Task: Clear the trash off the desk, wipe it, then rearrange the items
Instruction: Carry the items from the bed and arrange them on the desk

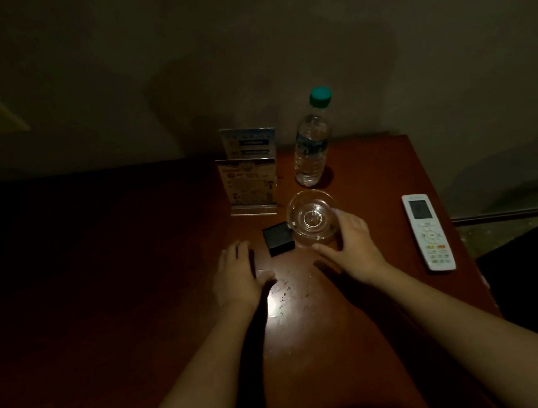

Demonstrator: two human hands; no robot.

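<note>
A dark reddish wooden desk (376, 168) stands against the wall in dim light. A clear glass ashtray (313, 218) sits mid-desk. My right hand (353, 247) curls round its right side, thumb low at the front. A small black box (277, 239) lies just left of the ashtray, touching it. My left hand (237, 274) rests flat on the desk left of the box, fingers straight, holding nothing. Small crumbs and specks (285, 293) lie on the shiny patch between my wrists.
A water bottle (312, 142) with a green cap stands at the back. Two acrylic sign stands (251, 185) are left of it. A white remote control (428, 231) lies near the desk's right edge. The desk's left part is in deep shadow.
</note>
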